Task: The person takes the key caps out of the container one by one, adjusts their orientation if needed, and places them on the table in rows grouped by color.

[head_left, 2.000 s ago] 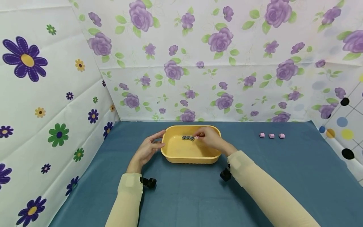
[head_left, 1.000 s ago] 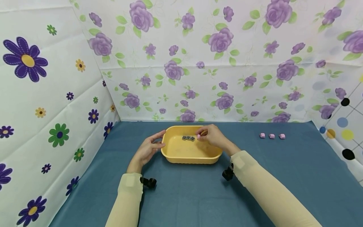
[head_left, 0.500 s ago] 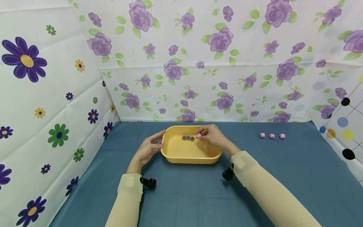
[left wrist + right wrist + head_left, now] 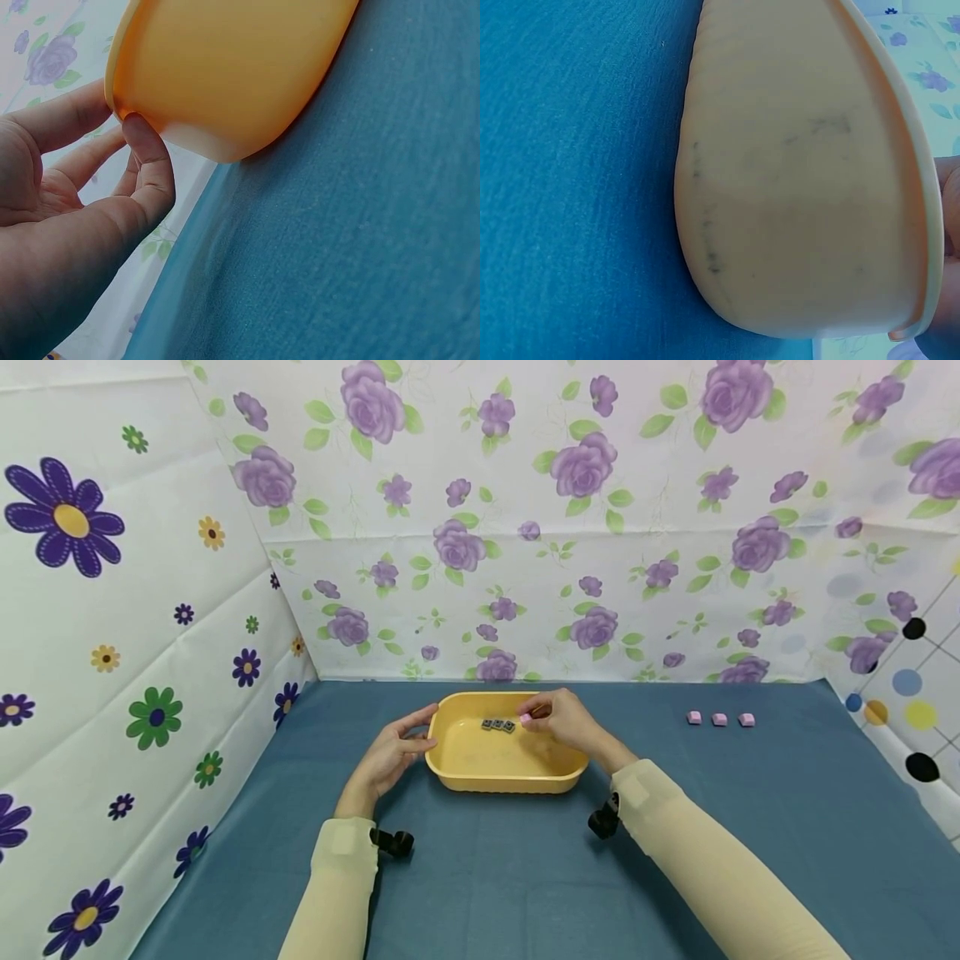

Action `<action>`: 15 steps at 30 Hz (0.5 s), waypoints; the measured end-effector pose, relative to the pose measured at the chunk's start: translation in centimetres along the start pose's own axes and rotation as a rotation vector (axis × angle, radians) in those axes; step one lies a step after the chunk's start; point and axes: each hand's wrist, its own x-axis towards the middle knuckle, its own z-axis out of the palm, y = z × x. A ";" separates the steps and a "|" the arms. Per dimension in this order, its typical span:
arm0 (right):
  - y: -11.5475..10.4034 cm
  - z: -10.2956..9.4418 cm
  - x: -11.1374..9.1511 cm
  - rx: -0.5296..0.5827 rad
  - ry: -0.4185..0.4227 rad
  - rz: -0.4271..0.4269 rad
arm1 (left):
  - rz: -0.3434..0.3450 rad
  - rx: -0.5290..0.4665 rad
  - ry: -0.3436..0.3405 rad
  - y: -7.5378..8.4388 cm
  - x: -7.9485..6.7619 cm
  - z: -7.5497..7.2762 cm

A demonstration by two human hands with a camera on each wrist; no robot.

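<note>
A yellow plastic basin (image 4: 476, 783) stands on the table. My left hand (image 4: 390, 756) holds its left rim; in the left wrist view the thumb (image 4: 146, 139) bends against the outer wall, close to the index finger at the rim. Inside the basin, three small dark square pieces (image 4: 498, 725) lie in a short row. Just right of that row, my right hand (image 4: 566, 727) pinches a small pink block (image 4: 526, 718), shaped like a keycap, between thumb and fingertips. The basin's wall (image 4: 802, 187) mostly hides this hand in the right wrist view.
Three more pink blocks (image 4: 719, 719) sit in a row at the back right of the blue tablecloth (image 4: 480, 877). Floral cloth (image 4: 525, 568) hangs behind the table, and more patterned cloth lines both sides. A small black camera is strapped to each wrist.
Since two seconds ago, my right hand has risen slightly and shifted a little right, so the pink block shows more. Over the last second both hands have stayed nearly still.
</note>
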 end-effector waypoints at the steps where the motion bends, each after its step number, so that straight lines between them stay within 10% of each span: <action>1: 0.0 0.0 0.0 -0.001 0.003 0.003 | 0.000 0.002 -0.001 0.0 0.0 0.0; 15: 0.1 0.0 0.1 -0.005 0.003 0.005 | 0.006 -0.002 -0.006 0.1 -0.1 0.0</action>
